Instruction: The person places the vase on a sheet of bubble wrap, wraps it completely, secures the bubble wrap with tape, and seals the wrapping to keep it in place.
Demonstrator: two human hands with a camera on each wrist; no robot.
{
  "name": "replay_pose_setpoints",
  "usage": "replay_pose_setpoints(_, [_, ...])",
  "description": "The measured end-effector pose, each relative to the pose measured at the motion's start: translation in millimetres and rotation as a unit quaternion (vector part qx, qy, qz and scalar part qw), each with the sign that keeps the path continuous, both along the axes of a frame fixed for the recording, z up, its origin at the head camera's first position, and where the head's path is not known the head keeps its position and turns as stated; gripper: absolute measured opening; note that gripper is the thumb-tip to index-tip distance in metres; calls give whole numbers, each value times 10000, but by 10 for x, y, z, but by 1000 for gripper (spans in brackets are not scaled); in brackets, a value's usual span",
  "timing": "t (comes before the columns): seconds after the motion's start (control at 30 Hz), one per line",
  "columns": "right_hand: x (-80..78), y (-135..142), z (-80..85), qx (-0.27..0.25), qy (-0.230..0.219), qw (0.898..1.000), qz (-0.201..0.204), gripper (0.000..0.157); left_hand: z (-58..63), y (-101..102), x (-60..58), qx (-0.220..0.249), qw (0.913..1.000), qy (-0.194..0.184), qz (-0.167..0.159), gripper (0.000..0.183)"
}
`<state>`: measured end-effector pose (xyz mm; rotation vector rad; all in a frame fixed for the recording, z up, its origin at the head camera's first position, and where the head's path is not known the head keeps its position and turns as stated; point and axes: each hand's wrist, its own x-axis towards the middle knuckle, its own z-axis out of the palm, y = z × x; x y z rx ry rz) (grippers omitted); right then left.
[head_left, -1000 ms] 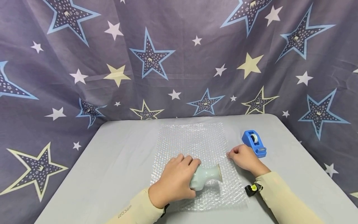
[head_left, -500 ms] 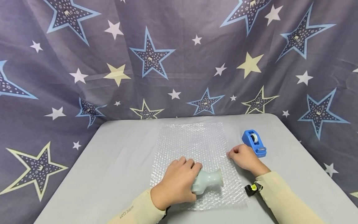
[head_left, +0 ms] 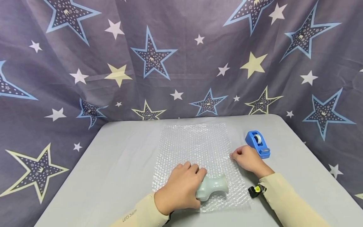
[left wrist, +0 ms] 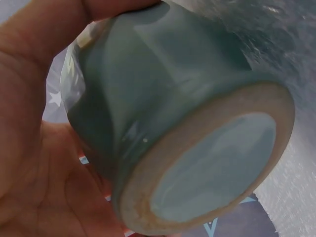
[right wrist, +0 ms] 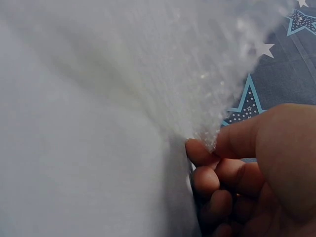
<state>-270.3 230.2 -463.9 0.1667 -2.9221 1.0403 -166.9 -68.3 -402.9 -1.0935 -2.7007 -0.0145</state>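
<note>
A pale green glazed vase (head_left: 213,186) lies on its side over the near part of the bubble wrap (head_left: 193,142), its flared mouth toward the right. My left hand (head_left: 181,187) grips the vase round its body. In the left wrist view the round base (left wrist: 212,168) of the vase faces the camera, with an unglazed ring at its edge. At the wrap's right edge, my right hand (head_left: 246,159) pinches the sheet. The right wrist view shows thumb and fingertips (right wrist: 200,150) holding the edge of the wrap, other fingers curled beneath.
A blue tape dispenser (head_left: 257,144) with a roll of tape stands just beyond my right hand. Everything rests on a table with a light grey cover (head_left: 122,157). Behind the table's far edge hangs a dark curtain (head_left: 181,63) printed with stars.
My left hand has moved slightly toward me and to the right with the vase, whose mouth has swung a little nearer to me. The right hand stays in place on the wrap.
</note>
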Motion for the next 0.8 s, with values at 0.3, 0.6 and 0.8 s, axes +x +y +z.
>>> replay_pose_setpoints(0.3, [4,-6,9,8,-9,10000,-12,21,-12,27,40,-39,9999,-87,35,71])
replay_pose_setpoints(0.6, [21,-17,31,44,-21,10000,-25,21,2,36,62,-134,9999,-97,34,70])
replay_pose_setpoints(0.8, [19,-12,33,38,-33,10000,11,22,16,33,74,-192,9998,-77,16,70])
